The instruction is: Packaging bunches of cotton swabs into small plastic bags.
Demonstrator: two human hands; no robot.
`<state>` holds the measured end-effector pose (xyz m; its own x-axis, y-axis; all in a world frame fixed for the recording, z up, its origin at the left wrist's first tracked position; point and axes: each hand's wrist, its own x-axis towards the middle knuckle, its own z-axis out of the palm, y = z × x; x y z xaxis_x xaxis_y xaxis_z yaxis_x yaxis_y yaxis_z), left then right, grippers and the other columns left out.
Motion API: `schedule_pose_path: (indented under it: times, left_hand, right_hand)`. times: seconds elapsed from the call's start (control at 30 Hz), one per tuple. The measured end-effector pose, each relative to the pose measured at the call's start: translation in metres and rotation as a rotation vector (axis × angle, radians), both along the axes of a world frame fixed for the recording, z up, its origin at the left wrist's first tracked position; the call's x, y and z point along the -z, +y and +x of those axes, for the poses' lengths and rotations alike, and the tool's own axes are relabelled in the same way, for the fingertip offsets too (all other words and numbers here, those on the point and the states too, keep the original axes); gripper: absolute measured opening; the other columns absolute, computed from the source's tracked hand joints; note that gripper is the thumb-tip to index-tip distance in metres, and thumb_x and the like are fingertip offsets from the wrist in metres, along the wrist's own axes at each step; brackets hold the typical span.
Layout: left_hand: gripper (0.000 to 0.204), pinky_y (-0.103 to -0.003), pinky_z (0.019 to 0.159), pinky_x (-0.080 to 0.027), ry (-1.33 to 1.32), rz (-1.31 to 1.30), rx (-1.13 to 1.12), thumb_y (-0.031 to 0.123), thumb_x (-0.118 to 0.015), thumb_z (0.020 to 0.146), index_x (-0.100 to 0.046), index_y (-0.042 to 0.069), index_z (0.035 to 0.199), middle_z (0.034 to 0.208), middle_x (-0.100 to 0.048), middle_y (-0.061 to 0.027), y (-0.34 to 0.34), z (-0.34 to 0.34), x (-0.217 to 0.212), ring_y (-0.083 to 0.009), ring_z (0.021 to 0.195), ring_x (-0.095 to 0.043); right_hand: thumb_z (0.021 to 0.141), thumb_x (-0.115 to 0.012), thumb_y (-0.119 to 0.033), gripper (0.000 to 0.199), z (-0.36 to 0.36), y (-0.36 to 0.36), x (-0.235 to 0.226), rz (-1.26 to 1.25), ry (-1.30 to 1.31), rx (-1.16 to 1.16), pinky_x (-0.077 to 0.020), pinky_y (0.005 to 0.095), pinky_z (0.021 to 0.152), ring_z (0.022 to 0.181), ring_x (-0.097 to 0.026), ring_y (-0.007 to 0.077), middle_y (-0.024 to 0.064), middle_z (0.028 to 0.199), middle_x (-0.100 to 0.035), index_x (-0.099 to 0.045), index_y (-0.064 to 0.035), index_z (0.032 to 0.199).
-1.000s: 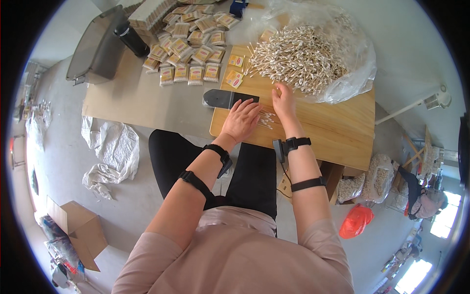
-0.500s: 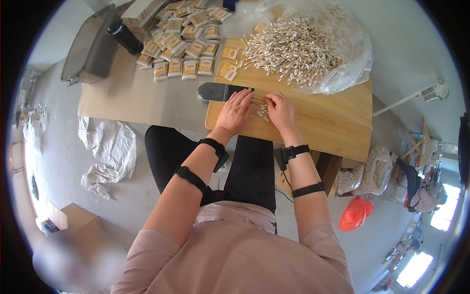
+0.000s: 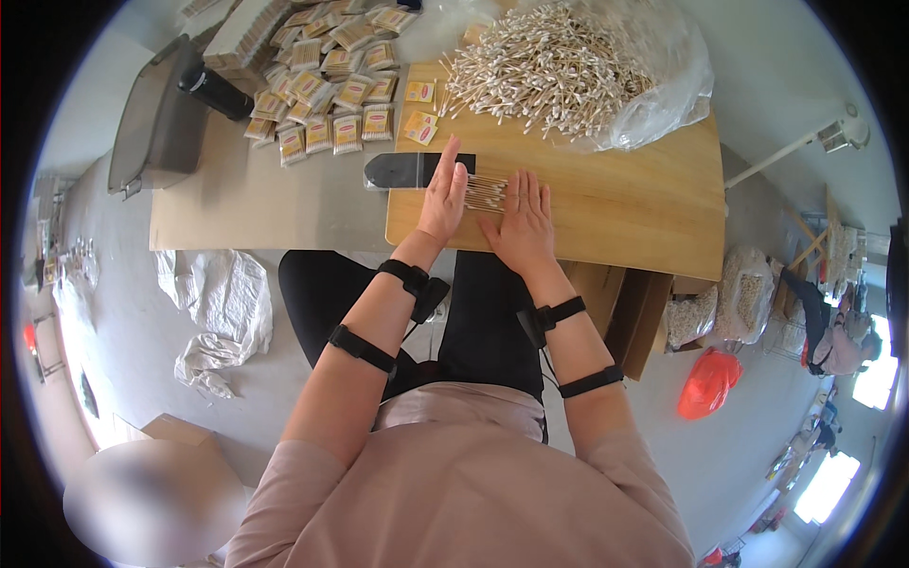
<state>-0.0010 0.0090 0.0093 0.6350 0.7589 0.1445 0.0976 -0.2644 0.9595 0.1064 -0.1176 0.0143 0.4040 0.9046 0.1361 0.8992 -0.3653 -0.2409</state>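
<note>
A small row of cotton swabs (image 3: 486,192) lies on the wooden table (image 3: 615,213) between my two hands. My left hand (image 3: 441,197) rests flat with fingers straight, its edge touching the left ends of the swabs. My right hand (image 3: 524,222) lies flat, fingers apart, against the right side of the row. A dark flat tray (image 3: 402,170) lies just left of my left hand. A big heap of loose cotton swabs (image 3: 549,68) sits on a clear plastic bag (image 3: 677,80) at the back of the table.
Several small yellow packets (image 3: 327,90) are spread over a cardboard sheet (image 3: 237,204) at the left. A black bottle (image 3: 216,92) and a grey bin (image 3: 151,118) stand beyond. Crumpled white sacks (image 3: 220,312) lie on the floor; an orange bag (image 3: 708,383) at right.
My hands moved from gathering a loose bunch of swabs to lying flat on either side of them. The swabs now lie in a neat row. The view shifted slightly down.
</note>
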Motion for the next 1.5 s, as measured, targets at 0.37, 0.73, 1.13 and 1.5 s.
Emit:
schedule_pose_path:
  times: [0.37,0.73,1.13,1.5]
  left_hand:
    - [0.058,-0.035,0.117,-0.017,-0.281,-0.397,0.011,0.039,-0.028,0.105,-0.023,0.000,0.148,0.152,-0.028,-0.0154,-0.002,0.007,0.006,-0.0254,0.142,-0.024]
    - [0.056,-0.038,0.115,-0.022,-0.061,-0.049,0.068,0.037,-0.033,0.103,-0.030,0.001,0.146,0.149,-0.034,-0.0188,0.008,-0.001,0.010,-0.0306,0.140,-0.030]
    - [0.056,-0.040,0.117,-0.017,0.626,0.792,0.119,0.039,-0.037,0.099,-0.036,0.005,0.145,0.153,-0.030,-0.0113,-0.009,-0.011,0.011,-0.0246,0.143,-0.024]
    - [0.053,-0.041,0.117,-0.020,0.629,0.808,0.077,0.031,-0.042,0.097,-0.039,0.005,0.143,0.152,-0.034,-0.0104,-0.010,-0.010,0.014,-0.0228,0.142,-0.029]
  right_hand:
    - [0.091,-0.054,-0.042,0.071,-0.010,0.017,0.000,0.049,0.002,-0.036,-0.0179,0.0493,0.116,0.141,-0.029,0.0337,0.0241,0.146,-0.037,-0.037,0.0080,0.138]
    - [0.092,-0.051,-0.038,0.064,-0.015,0.026,0.004,0.056,-0.030,-0.037,-0.0178,0.0494,0.116,0.141,-0.029,0.0319,0.0211,0.147,-0.038,-0.040,0.0044,0.139]
    - [0.080,-0.056,-0.006,0.033,0.010,0.012,0.019,0.459,0.303,-0.005,-0.0350,0.0447,0.107,0.126,-0.047,0.0328,0.0161,0.126,-0.056,-0.061,-0.0027,0.113]
    - [0.068,-0.056,0.005,0.016,0.008,0.010,0.017,0.562,0.304,0.007,-0.0478,0.0404,0.092,0.106,-0.060,0.0299,0.0080,0.091,-0.066,-0.068,-0.0055,0.072]
